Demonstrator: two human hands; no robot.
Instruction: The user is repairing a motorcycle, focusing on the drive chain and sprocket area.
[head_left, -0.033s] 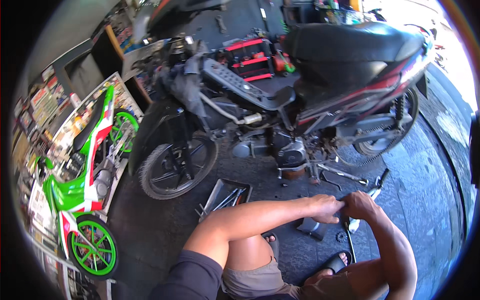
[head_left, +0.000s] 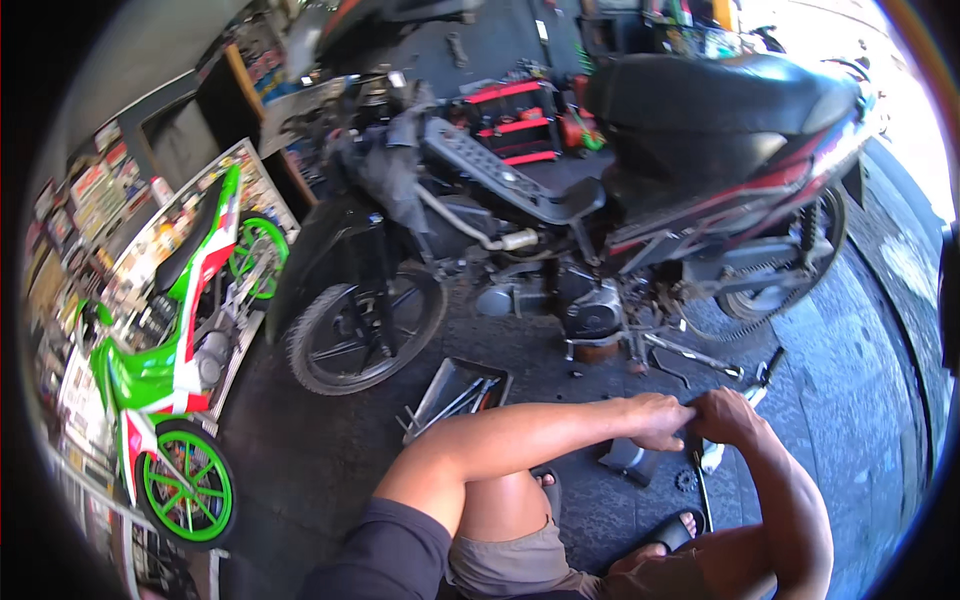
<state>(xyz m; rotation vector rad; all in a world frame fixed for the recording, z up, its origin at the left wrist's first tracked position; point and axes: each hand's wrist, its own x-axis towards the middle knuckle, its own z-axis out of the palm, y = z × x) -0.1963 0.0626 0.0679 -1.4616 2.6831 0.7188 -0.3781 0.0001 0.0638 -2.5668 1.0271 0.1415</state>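
Note:
My left hand and my right hand meet in front of me, fingers closed; whatever is between them is hidden. Beneath them lie a grey-black part, a white object, a small black toothed wheel and a long thin tool. A tray of metal tools is left of my hands. Ahead stands a black and red motorbike with bodywork off, its engine low in the middle and the chain hanging slack.
A green, white and red motorbike stands at the left beside a sticker-covered board. A red and black tool cart is behind the bike. My sandalled feet rest on dark floor. Bright daylight comes from the upper right.
The view has shifted slightly, so the motorbike sits a little further right in the picture. Both hands stay together in nearly the same pose.

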